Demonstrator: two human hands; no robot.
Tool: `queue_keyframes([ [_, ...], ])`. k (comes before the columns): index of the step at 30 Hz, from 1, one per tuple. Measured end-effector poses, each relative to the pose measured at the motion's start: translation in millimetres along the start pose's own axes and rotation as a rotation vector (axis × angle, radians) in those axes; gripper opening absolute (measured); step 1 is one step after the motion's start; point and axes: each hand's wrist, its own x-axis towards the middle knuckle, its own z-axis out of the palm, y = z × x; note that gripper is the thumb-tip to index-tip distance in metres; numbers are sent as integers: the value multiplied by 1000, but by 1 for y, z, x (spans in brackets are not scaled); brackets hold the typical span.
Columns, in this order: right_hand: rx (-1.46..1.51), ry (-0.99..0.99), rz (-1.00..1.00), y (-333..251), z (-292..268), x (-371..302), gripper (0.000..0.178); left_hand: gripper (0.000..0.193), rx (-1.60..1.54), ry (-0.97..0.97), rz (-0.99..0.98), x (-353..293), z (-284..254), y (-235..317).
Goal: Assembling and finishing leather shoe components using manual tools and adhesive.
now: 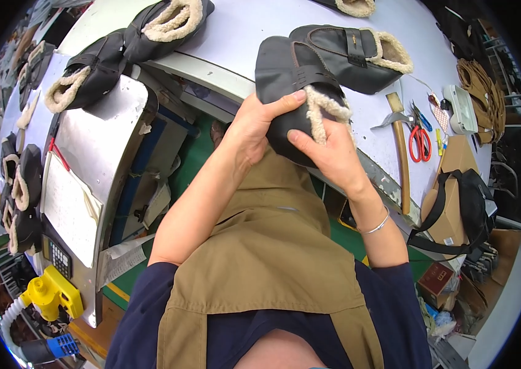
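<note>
Between my hands is a black leather shoe (273, 72) with cream fleece lining and a strap across its top, its toe pointing away from me. My left hand (254, 126) grips its left side, the thumb lying on the upper near the strap. My right hand (329, 150) clasps the heel end, thumb outside and fingers reaching into the fleece opening, where they are partly hidden. Just beyond lies a matching black shoe (340, 52) on the white table (236, 31), its opening turned to the right.
To the right lie a hammer (403, 160), red-handled scissors (420, 144), a white tray (460, 109) and a black bag (473, 206). More lined shoes (91, 67) stand at the far left. Papers (70, 206), a calculator (57, 257) and a yellow blower (54, 294) are at left.
</note>
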Motion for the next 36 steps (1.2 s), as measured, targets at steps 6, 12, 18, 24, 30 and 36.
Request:
queue_keyframes([
  [6,-122,-90,40,2,2,-4,26,33,-222,81,-133,13,-12,5],
  [12,-170,-96,45,4,1,-2,25,25,-113,252,99,19,-4,-4],
  [18,-124,-79,30,0,0,-2,25,28,77,349,280,33,0,-10],
  [24,102,368,-402,24,-14,6,24,15,1212,77,918,52,49,108],
  [30,78,732,-526,27,-37,24,21,15,2242,-170,1323,102,37,50],
  [36,-101,410,-487,69,-40,87,23,39,2124,-64,763,77,7,-16],
])
